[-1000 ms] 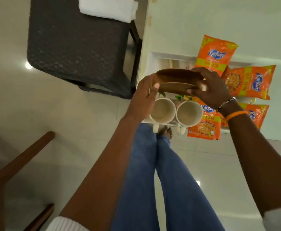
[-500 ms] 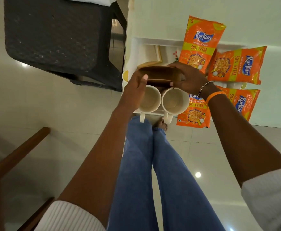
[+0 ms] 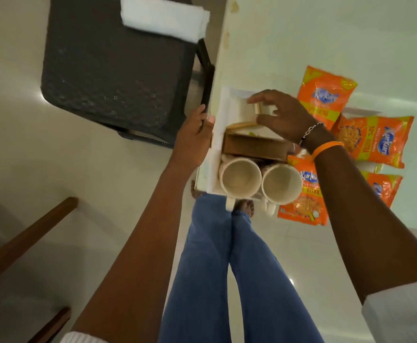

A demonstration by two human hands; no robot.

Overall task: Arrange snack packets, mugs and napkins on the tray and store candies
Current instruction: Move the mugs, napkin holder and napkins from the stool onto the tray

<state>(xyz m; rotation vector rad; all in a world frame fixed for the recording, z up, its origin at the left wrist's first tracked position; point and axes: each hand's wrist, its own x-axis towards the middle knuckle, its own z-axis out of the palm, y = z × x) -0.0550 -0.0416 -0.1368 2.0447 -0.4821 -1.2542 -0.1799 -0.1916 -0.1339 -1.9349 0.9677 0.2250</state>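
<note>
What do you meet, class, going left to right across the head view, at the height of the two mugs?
Left forearm → white tray's left rim → left mug → right mug → near orange snack packet → right forearm → half-hidden orange packet.

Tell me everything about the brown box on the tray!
The brown box looks like wood or card, long and low, lying flat in the white tray. It sits just behind the two cream mugs, maybe touching them. It seems shut, though that is hard to tell. Neither hand holds it: the right hand reaches over it to something pale beyond, and the left hand is at the tray's edge.
</note>
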